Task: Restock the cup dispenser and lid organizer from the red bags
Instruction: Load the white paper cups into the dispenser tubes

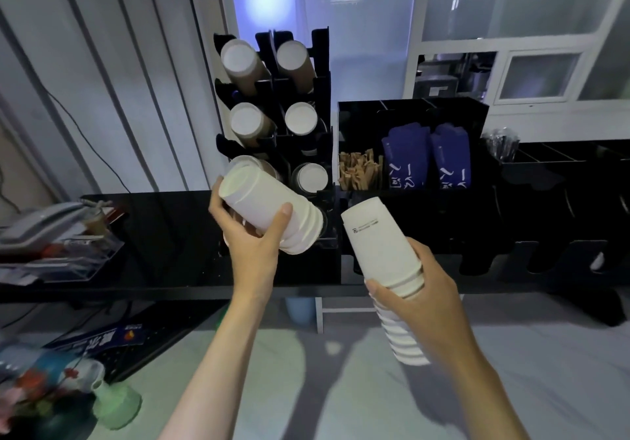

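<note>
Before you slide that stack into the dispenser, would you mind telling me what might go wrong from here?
1. The left hand holds its short cup stack tilted at the lower-left slot, which already shows cups; it may jam.
2. The right hand grips the long cup stack mid-length; the cups hanging below could slip off.
3. The wooden stirrers sit nearby and could get knocked.

The left hand (pixel 254 235) hides the middle of its cup stack (pixel 272 211) and the dispenser (pixel 300 126) slot behind it; the right hand (pixel 422 289) covers part of its stack (pixel 381 245); items far left of the left hand are blurred, perhaps a telephone (pixel 41 225).
</note>
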